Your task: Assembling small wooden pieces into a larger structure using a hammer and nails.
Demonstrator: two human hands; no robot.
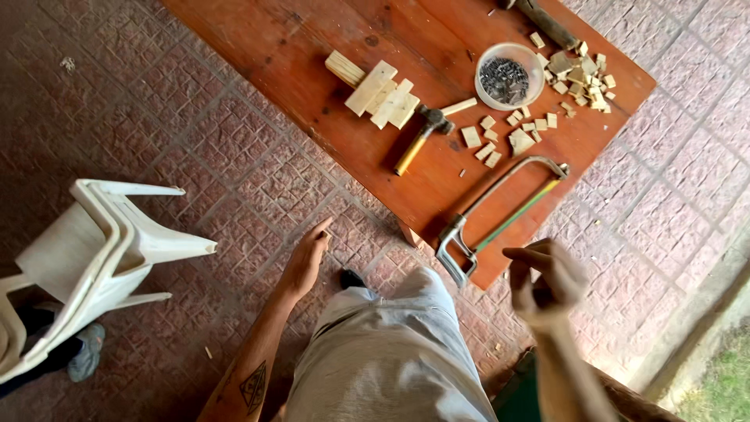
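Observation:
My left hand (307, 259) hangs over the paved floor just left of the reddish wooden table (312, 62), fingers stretched out loosely with nothing clearly in them. My right hand (547, 283) hovers by the table's near corner with its fingers curled; it is blurred, so I cannot tell whether it holds anything. A hacksaw (500, 209) with a green blade lies on the table edge just beside it. Further up lie a yellow-handled hammer (420, 137) and a pile of pale wood slats (379, 90).
A clear bowl of dark nails (508, 76) stands among several small wood offcuts (580, 76). A white plastic chair (94, 258) lies tipped at the left, with another person's shoe (86, 352) under it. Grass (723, 387) borders the paving at bottom right.

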